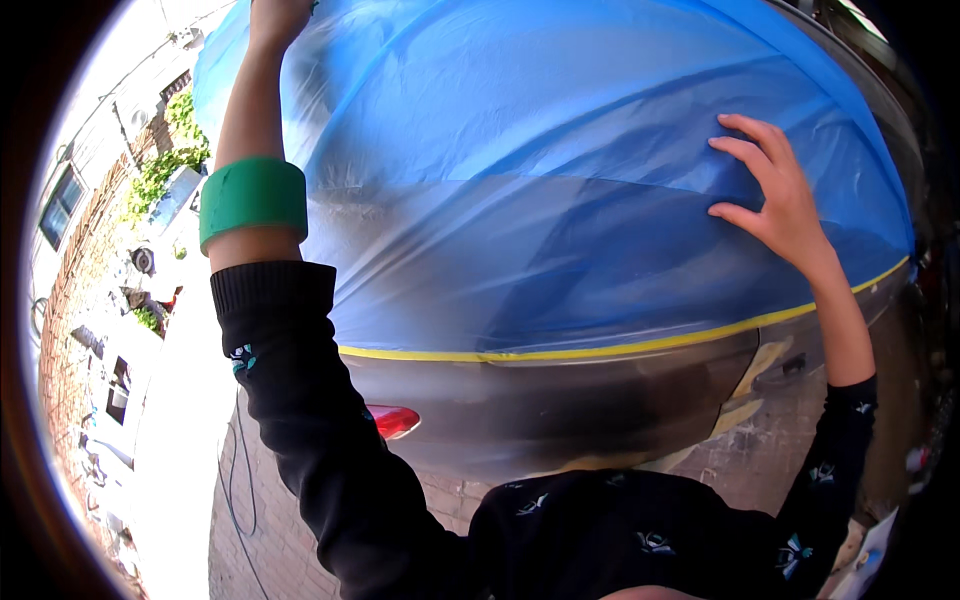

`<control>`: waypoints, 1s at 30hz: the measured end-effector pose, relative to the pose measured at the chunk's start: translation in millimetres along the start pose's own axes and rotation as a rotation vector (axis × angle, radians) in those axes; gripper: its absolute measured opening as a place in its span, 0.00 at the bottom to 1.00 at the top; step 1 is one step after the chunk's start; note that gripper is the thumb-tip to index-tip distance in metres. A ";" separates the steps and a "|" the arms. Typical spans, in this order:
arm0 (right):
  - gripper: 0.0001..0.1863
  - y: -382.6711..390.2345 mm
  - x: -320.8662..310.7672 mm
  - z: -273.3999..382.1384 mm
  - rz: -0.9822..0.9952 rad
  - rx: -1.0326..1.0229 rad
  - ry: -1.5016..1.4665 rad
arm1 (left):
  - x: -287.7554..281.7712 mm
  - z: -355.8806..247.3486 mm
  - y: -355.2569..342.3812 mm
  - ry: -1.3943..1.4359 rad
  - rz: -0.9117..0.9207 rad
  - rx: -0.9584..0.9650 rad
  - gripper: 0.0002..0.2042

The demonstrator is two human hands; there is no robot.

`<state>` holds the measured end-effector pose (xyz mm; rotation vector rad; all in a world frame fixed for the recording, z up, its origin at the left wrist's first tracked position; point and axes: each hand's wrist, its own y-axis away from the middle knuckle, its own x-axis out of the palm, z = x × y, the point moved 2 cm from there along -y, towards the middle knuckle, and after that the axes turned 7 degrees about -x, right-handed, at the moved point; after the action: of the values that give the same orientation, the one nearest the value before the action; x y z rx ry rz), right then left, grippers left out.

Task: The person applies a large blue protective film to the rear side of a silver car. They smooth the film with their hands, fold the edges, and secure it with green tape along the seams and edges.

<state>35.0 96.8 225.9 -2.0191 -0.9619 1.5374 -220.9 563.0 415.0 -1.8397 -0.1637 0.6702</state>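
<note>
A translucent blue plastic sheet [560,230] covers the upper part of a vehicle [560,405]. Yellow tape [600,349] runs along the sheet's lower edge, against the grey body. At the far upper left, my left hand [282,18] is beside the sheet; the top of the picture cuts off its fingers, so its grip cannot be made out. A wide green tape roll [255,203] circles my left forearm like a bracelet. On the right, my right hand [768,190] is over the sheet with fingers spread and curved, holding nothing; whether the fingertips touch the plastic is unclear.
A red tail light [396,421] shows beside my left sleeve. Pale yellow masking pieces [752,385] stick to the body below the tape. A dark cable [240,500] lies on the brick paving at lower left. Green plants [165,165] and a brick wall stand farther left.
</note>
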 end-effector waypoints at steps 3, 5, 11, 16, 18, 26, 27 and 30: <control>0.20 1.2 9.1 -8.7 -0.045 -0.040 -0.045 | 32.4 75.8 -3.7 -0.017 0.090 0.159 0.21; 0.14 5.9 9.9 -16.0 -0.055 -0.076 -0.037 | 27.9 46.4 16.0 0.063 0.181 0.089 0.25; 0.06 -3.4 16.9 -17.1 -0.145 -0.045 -0.164 | -33.6 21.7 40.5 -0.161 -0.133 0.076 0.22; 0.04 4.4 11.1 -28.8 -0.147 0.086 -0.338 | -36.8 -121.7 143.2 0.310 -0.218 0.325 0.17; 0.03 -0.3 15.3 -30.1 -0.132 0.220 -0.534 | -41.5 -179.9 195.9 0.444 0.066 0.490 0.19; 0.11 1.4 23.4 5.3 -0.220 -0.117 -0.116 | 17.1 -251.5 289.3 0.360 0.250 0.421 0.19; 0.11 0.6 27.2 6.6 -0.225 -0.117 -0.125 | 20.3 -253.6 291.3 0.343 0.232 0.413 0.18; 0.11 0.3 34.4 5.6 -0.227 -0.101 -0.139 | 31.2 -258.5 290.5 0.362 0.158 0.433 0.15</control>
<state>34.8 121.6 201.4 -1.8135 -1.2979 1.5466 -121.0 254.2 198.6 -1.5293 0.3450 0.4266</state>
